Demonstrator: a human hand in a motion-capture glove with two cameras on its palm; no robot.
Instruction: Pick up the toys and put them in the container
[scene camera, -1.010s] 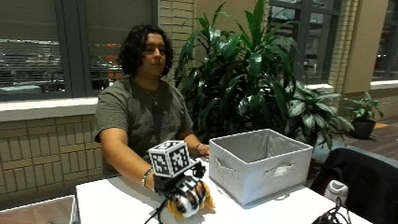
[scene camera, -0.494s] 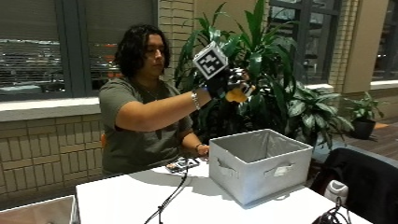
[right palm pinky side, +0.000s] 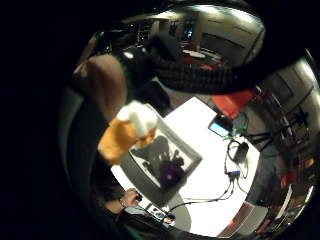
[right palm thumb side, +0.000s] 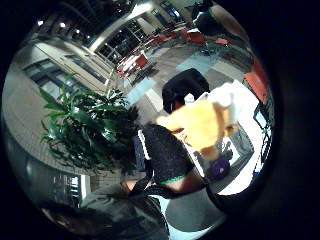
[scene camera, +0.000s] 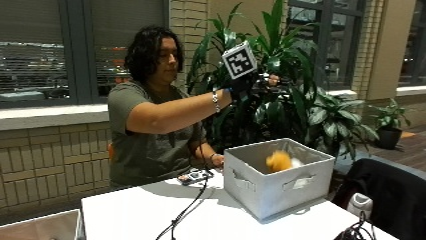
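Note:
In the outside view my gloved right hand (scene camera: 254, 86) is raised high above the grey fabric container (scene camera: 266, 187), fingers spread and holding nothing. An orange and white plush toy (scene camera: 280, 161) is in mid-air, falling at the level of the container's rim. Both palm views look down on this toy (right palm pinky side: 125, 131) (right palm thumb side: 201, 127), which is clear of my fingers and above the container (right palm pinky side: 192, 159). A purple toy (right palm pinky side: 171, 174) (right palm thumb side: 218, 169) lies on the container's floor.
The container stands on a white table (scene camera: 133, 215), along with a small device (scene camera: 195, 176) and a black cable (scene camera: 183, 212). The person's bare hand rests beside the device. A large plant (scene camera: 299, 105) stands behind; a black chair (scene camera: 393, 195) is at the right.
My hand lifted the orange toy from the table to high above the container, then let go. The toy now drops into the container.

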